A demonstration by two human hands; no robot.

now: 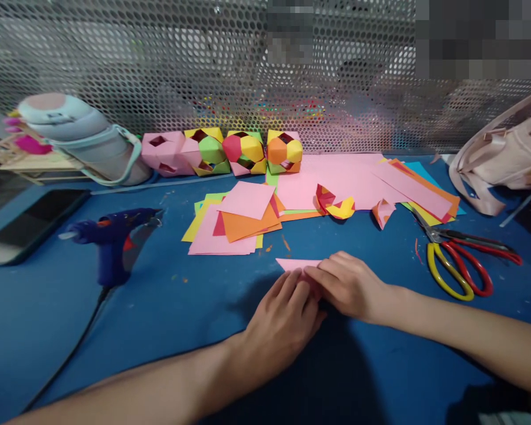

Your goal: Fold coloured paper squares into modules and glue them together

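A folded pink paper (pixel 297 264) lies on the blue table (pixel 168 307), mostly under my hands. My left hand (pixel 283 321) presses on its near side with fingers together and flat. My right hand (pixel 347 283) lies on its right part, fingertips pinching down on the fold. Only a pink triangular tip of the paper shows beyond the fingers.
A stack of colored paper squares (pixel 236 221) lies behind, with pink sheets (pixel 358 177), small folded pieces (pixel 336 203), and several paper balls (pixel 243 150) along the mesh wall. A blue glue gun (pixel 112 239) stands left, scissors (pixel 462 260) right, a bag (pixel 504 153) far right, a bottle (pixel 84 139) and a tablet (pixel 22 227) left.
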